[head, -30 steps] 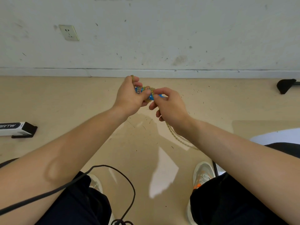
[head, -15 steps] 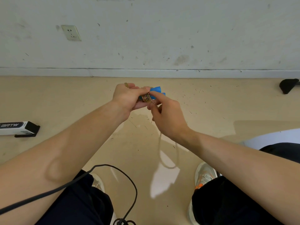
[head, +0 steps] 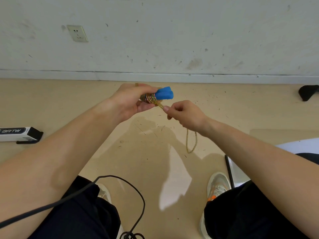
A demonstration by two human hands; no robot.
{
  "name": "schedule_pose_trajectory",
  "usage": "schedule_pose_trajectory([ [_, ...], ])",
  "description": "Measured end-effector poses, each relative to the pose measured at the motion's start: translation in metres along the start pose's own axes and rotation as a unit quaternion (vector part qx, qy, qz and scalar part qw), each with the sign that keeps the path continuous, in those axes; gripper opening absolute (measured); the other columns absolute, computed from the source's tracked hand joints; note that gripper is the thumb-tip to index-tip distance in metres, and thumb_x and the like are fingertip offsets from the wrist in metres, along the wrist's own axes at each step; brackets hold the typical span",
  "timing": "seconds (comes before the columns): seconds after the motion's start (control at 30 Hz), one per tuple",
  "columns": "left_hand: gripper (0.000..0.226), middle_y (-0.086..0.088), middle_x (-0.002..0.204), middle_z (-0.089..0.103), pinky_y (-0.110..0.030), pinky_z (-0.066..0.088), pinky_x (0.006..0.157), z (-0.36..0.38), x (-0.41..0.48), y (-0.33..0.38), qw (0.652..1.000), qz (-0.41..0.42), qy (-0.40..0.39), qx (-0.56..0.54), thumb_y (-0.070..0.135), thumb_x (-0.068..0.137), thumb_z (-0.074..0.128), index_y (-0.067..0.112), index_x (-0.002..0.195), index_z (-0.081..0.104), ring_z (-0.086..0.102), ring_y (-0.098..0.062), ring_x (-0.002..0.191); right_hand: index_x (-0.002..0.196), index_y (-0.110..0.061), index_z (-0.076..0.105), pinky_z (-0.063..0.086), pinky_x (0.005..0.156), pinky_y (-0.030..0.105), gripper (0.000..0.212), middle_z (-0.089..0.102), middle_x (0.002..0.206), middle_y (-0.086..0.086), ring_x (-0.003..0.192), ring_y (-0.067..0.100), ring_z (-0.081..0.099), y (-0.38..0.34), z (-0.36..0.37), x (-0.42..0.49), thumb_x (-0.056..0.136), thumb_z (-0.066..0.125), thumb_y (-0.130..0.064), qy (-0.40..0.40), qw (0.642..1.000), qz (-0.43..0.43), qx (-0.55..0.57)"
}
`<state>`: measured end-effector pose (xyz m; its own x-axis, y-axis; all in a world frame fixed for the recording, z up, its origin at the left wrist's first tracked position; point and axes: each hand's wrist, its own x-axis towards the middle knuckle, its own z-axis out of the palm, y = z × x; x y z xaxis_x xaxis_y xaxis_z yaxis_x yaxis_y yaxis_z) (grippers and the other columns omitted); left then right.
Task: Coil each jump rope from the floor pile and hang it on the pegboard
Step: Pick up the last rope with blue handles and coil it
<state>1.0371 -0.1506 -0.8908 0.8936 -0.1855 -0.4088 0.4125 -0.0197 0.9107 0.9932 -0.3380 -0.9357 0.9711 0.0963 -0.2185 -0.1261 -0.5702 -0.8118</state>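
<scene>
Here, a scuffed white wall (head: 172,40) meets a tan floor (head: 69,104), where a white box (head: 17,133) lies at the far left. Above the floor, the left hand (head: 131,100) curls around the jump rope (head: 150,99), its cord wound tightly about the blue handles (head: 164,95), which stick out to the right. Just beside it, the right hand (head: 184,114) pinches the loose cord, and a small loop dangles below that wrist.
</scene>
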Motion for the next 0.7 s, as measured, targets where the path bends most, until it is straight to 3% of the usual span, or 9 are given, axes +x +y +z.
schedule_pose_trajectory([
  [0.1,0.04,0.0,0.092,0.067,-0.026,0.058,0.06,-0.001,0.001,0.002,0.999,0.021,0.006,0.036,0.012,0.084,0.079,0.008,0.118,0.058,0.073,-0.016,0.072,0.073,-0.014,0.068,0.024,0.042,0.019,0.038,0.034,0.052,-0.007,0.042,0.007,0.029,-0.002,-0.015,0.002,0.095,0.06,-0.044,0.009,1.0,-0.004,-0.018],
  [0.2,0.053,0.002,0.107,0.059,-0.029,0.06,0.061,-0.001,0.002,-0.001,0.988,0.08,0.02,0.131,0.011,0.08,0.082,0.011,0.125,0.054,0.07,-0.014,0.081,0.08,-0.012,0.071,0.028,0.043,0.014,0.032,0.039,0.049,-0.012,0.042,0.004,0.035,-0.006,-0.024,0.002,0.098,0.059,-0.035,0.025,1.0,0.005,0.01],
  [0.3,0.056,0.005,0.111,0.055,-0.032,0.062,0.062,0.003,0.003,-0.008,0.969,0.14,0.05,0.199,0.01,0.077,0.084,0.015,0.123,0.052,0.066,-0.014,0.085,0.084,-0.012,0.074,0.032,0.054,0.025,0.03,0.042,0.061,-0.005,0.054,0.012,0.032,-0.012,-0.024,0.0,0.1,0.055,-0.029,0.023,0.998,0.025,0.058],
  [0.4,0.058,0.008,0.109,0.053,-0.03,0.061,0.061,0.009,0.003,-0.013,0.956,0.177,0.097,0.212,0.011,0.078,0.083,0.017,0.124,0.049,0.065,-0.013,0.085,0.085,-0.019,0.075,0.029,0.056,0.03,0.028,0.036,0.074,0.007,0.057,0.017,0.028,-0.017,-0.021,-0.003,0.098,0.05,-0.023,0.031,0.999,0.012,0.04],
  [0.5,0.055,0.006,0.112,0.053,-0.027,0.06,0.059,0.009,0.005,-0.016,0.965,0.166,0.121,0.164,0.012,0.081,0.082,0.016,0.124,0.047,0.065,-0.013,0.087,0.088,-0.018,0.075,0.026,0.05,0.025,0.028,0.033,0.062,0.001,0.05,0.013,0.026,-0.021,-0.021,-0.004,0.098,0.049,-0.021,0.049,0.999,-0.004,0.022],
  [0.6,0.057,0.005,0.113,0.053,-0.027,0.06,0.06,0.008,0.006,-0.016,0.96,0.177,0.136,0.17,0.013,0.081,0.082,0.015,0.125,0.047,0.064,-0.013,0.088,0.081,-0.007,0.07,0.026,0.044,0.025,0.031,0.033,0.053,-0.004,0.046,0.012,0.027,-0.023,-0.022,-0.005,0.097,0.048,-0.022,0.069,0.992,-0.058,-0.092],
  [0.7,0.061,0.005,0.113,0.054,-0.036,0.062,0.065,0.01,0.008,-0.019,0.936,0.217,0.145,0.235,0.015,0.078,0.083,0.016,0.128,0.048,0.065,-0.017,0.093,0.072,-0.021,0.058,0.029,0.049,0.029,0.031,0.046,0.058,-0.003,0.054,0.02,0.044,-0.024,-0.018,-0.008,0.1,0.045,-0.027,0.073,0.954,-0.102,-0.273],
])
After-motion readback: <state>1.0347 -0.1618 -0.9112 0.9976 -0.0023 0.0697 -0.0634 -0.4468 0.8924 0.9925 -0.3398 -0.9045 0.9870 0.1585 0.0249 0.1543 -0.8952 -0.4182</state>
